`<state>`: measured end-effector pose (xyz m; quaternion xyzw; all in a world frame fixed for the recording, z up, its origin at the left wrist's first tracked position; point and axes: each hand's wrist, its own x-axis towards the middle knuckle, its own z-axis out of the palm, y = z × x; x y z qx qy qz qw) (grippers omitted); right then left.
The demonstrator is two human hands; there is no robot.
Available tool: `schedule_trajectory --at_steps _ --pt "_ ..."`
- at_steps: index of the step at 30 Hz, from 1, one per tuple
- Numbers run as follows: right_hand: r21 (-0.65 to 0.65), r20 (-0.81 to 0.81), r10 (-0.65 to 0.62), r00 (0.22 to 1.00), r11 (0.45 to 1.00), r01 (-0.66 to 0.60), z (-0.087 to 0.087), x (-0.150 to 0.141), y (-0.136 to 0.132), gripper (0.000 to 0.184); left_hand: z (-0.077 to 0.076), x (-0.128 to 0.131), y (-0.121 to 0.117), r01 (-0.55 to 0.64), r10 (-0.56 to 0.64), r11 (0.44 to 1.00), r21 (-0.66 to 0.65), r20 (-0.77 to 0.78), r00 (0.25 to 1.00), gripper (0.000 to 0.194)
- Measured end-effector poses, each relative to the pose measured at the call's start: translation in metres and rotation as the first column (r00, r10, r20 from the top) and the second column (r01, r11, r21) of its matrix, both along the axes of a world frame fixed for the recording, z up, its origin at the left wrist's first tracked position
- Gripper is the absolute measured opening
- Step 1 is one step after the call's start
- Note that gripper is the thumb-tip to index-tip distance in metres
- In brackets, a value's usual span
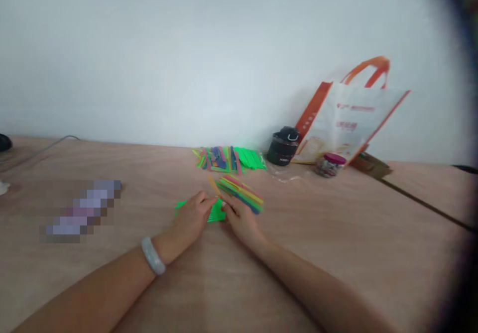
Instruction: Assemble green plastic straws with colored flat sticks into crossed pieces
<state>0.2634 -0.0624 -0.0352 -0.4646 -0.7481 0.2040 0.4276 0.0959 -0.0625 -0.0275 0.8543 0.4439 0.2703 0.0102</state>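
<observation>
A row of flat green strips (215,214) lies on the table, partly covered by my hands. My left hand (192,213) rests over their left part, its fingers closed and the thumb and index fingertip pressed together. What lies in that pinch is hidden. My right hand (242,219) is at the right end of the row, fingers curled. A narrow orange strip (212,183) slants up from between the two hands, with its lower end at the right fingertips. Just behind my right hand lies a bundle of multicoloured strips (244,193), blurred.
Toward the wall lies a pile of coloured strips (220,160), green at its right. Right of it stand a black lens-shaped container (283,149), a small jar with a dark pink lid (330,165) and a leaning white-orange bag (347,119). A pixelated object (82,208) lies left.
</observation>
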Motion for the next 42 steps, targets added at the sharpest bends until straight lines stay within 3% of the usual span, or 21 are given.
schedule_trajectory --at_steps 16,22,25,28,30,34,37,42 --pt "0.127 0.186 -0.067 0.98 0.991 0.044 0.004 -0.003 -0.012 0.031 -0.002 -0.001 0.0 0.012 -0.011 0.999 0.048 -0.005 1.0 0.027" --pt "0.102 0.114 -0.089 0.989 0.992 0.078 -0.002 0.001 0.005 0.031 0.001 0.004 -0.004 0.009 -0.008 1.0 0.025 -0.04 0.999 0.031" --pt "0.151 0.132 -0.134 0.982 0.982 0.114 -0.002 0.011 0.015 0.034 0.001 0.0 0.001 0.002 0.0 1.0 0.026 -0.076 0.997 0.033" --pt "0.206 0.181 -0.179 0.967 0.968 0.141 0.003 0.022 0.019 0.038 0.004 -0.019 0.019 -0.109 0.111 0.994 0.029 -0.098 0.989 0.033" --pt "0.223 0.204 -0.218 0.955 0.96 0.171 0.007 0.028 0.02 0.038 0.007 -0.041 0.036 -0.256 0.26 0.966 0.048 -0.131 0.957 0.031" --pt "0.224 0.245 -0.268 0.932 0.951 0.214 0.008 0.036 0.023 0.035 0.008 -0.088 0.063 -0.521 0.505 0.854 -0.014 -0.224 0.834 0.031" --pt "0.227 0.252 -0.273 0.929 0.949 0.217 0.005 0.04 0.027 0.034 0.005 -0.107 0.07 -0.613 0.563 0.785 -0.088 -0.311 0.766 0.034" --pt "0.253 0.253 -0.296 0.921 0.939 0.232 0.001 0.049 0.035 0.032 0.001 -0.112 0.068 -0.653 0.58 0.748 -0.121 -0.359 0.731 0.037"
